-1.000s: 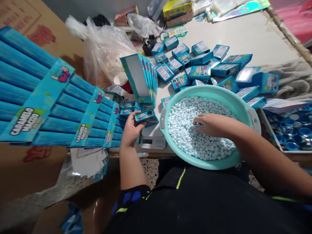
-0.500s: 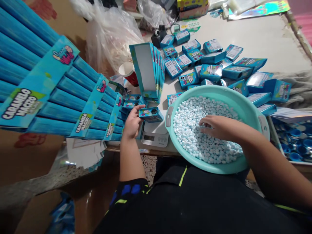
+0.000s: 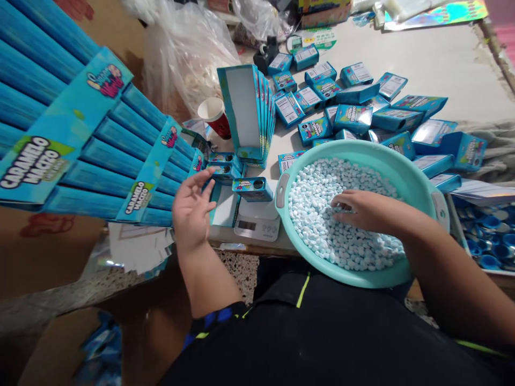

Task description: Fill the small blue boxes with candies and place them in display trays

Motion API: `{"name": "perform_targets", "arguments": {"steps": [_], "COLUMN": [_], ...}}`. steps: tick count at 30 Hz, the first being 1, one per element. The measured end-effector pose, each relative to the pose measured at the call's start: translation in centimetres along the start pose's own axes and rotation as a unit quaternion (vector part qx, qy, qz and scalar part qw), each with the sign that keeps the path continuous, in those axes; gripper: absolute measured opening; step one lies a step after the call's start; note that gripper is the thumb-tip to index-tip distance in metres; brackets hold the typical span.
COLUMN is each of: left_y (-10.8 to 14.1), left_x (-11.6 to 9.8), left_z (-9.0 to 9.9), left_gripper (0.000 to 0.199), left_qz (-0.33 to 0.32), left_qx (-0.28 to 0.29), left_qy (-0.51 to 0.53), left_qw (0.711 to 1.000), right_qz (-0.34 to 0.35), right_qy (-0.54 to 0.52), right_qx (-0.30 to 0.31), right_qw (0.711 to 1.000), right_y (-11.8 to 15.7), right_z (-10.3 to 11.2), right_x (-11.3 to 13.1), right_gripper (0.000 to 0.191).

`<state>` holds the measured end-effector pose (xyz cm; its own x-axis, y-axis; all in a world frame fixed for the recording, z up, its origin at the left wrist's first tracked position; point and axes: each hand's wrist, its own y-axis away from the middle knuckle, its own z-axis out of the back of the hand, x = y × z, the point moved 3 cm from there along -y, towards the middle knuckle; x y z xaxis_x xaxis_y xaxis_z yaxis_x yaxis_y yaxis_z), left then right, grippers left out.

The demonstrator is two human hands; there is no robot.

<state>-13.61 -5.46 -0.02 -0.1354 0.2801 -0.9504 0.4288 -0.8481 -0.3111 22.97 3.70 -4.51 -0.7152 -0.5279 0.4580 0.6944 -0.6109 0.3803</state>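
While the right hand [image 3: 364, 209] dips curled fingers into the pale candies [image 3: 311, 225] in the basin [image 3: 354, 277], I can't quite tell whether it grips any. The left hand [image 3: 192, 208] is loosely spread and empty, at nine o'clock from the small box [image 3: 252, 190], which sits on the scale [image 3: 263, 229] at the basin's nine o'clock. Modest scoops suit this step best, left fingers clear so nothing presses the scale.

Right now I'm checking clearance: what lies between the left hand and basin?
The head view shows a white-lined blue tray, then the digital scale bearing a Caramelo Macizo box.
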Motion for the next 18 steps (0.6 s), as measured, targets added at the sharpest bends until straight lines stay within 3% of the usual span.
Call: {"name": "perform_targets", "arguments": {"steps": [3,6,11,18], "left_y": [0.4,0.6,0.8,0.9], "left_x": [-2.5,-4.3,-5.6,-5.8], "left_z": [0.4,0.4,0.4,0.3], "left_gripper": [0.048,0.045,0.042,0.032], "left_qz": [-0.076,-0.143,-0.219,-0.250], "left_qx": [-0.081,-0.119,-0.144,-0.148], "left_qy": [0.011,0.004,-0.020,-0.043], "left_qw": [0.994,0.982,0.965,0.956], "right_qz": [0.007,0.013,0.012,0.008], "right_qy": [0.012,0.018,0.022,0.014], "right_qx": [0.003,0.010,0.018,0.022], "right_qw": [1.000,1.000,1.000,1.000], "right_y": [0.0,0.0,0.1,0.0], "right_z": [-0.2,-0.3,-0.2,-0.2], "right_x": [-0.1,-0.1,0.0,0.1], "right_gripper": [0.033,0.028,0.023,0.015]}}
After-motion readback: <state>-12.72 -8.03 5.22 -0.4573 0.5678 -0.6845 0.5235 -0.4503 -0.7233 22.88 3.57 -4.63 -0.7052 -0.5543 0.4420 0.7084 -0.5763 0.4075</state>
